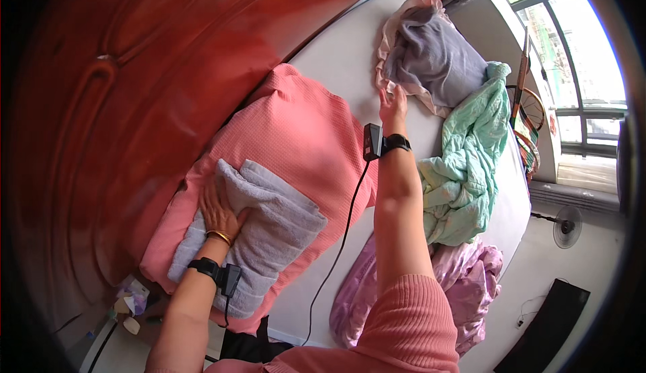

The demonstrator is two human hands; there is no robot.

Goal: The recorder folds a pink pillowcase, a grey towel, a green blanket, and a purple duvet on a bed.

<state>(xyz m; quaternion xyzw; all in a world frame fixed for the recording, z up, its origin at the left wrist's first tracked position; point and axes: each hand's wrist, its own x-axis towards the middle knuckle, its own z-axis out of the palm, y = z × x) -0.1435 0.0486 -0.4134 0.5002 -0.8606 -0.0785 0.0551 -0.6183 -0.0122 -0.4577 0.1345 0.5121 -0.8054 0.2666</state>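
Note:
My left hand (222,213) lies flat with its fingers spread on a folded grey towel (279,221). That towel rests on a large pink textured pillow (289,124) beside the red headboard. My right hand (393,108) is stretched out over the bed, fingers extended, at the ruffled pink edge of a second pillow (412,85). Whether its fingertips touch the ruffle I cannot tell. Another grey towel (437,53) covers most of that far pillow. Both wrists wear a black strap with a small box and a cable.
A crumpled mint-green quilt (471,164) lies right of my right arm, with shiny lilac bedding (468,285) nearer me. The red headboard (168,70) curves along the left. Pale bed sheet (343,53) shows between the pillows. A fan (567,227) stands beyond the bed.

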